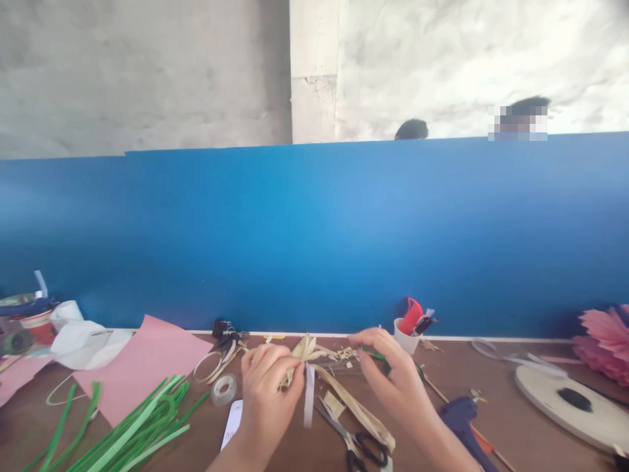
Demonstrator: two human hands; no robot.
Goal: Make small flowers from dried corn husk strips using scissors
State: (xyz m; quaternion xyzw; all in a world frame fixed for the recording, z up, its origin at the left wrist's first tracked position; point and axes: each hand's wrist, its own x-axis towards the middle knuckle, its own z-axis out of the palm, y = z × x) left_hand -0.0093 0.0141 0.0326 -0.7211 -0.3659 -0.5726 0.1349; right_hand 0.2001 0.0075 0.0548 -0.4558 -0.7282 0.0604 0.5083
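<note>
My left hand [272,380] is closed in a pinch around a pale, dried husk-like bundle [305,349], its pointed leaves spreading above the fingers. From beside the thumb a whitish translucent strip [308,396] hangs down; I cannot tell what its upper end is fixed to. To the right, my right hand [388,370] hovers with thumb and fingers apart, nothing visible between them. Between the hands a long dried husk strip [356,406] runs towards me. Scissors with dark handles [351,442] lie spread just below, near a small husk scrap [334,404].
Green fuzzy stems [147,426], pink paper [142,367], a tape roll [224,389] and a phone [232,423] lie left. On the right are a white cup [407,341] with tools, a glue gun [464,426] and a round reel [584,413]. A blue partition [314,236] stands behind.
</note>
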